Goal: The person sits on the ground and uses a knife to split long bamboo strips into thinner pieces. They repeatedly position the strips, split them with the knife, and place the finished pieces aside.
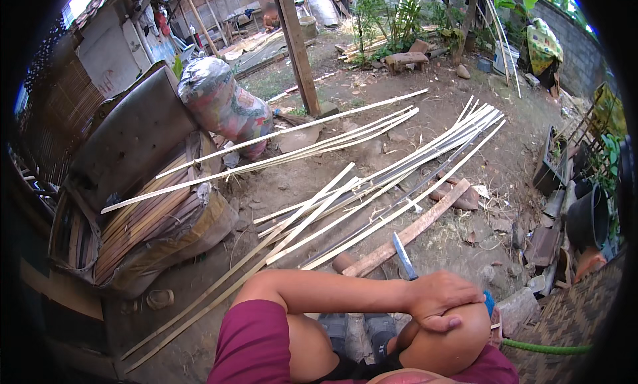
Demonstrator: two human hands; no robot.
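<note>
My left forearm crosses in front of me from the maroon sleeve. My left hand (446,301) lies draped over my bare knee (438,347), its fingers loose, with nothing visible in them. Just behind the wrist a knife blade (403,254) points up and away. Its handle is hidden, and a bit of blue (490,303) shows beyond the hand. My right hand is out of view. Several long split bamboo strips (372,191) lie fanned on the dirt ahead. A wooden plank (415,228) lies across them.
At the left, a bundle of flat slats (146,224) sits under a leaning brown board (133,131), beside a stuffed patterned sack (222,105). A wooden post (298,48) stands behind. Black pots (588,218) and debris line the right side. A green hose (545,348) lies by a woven mat.
</note>
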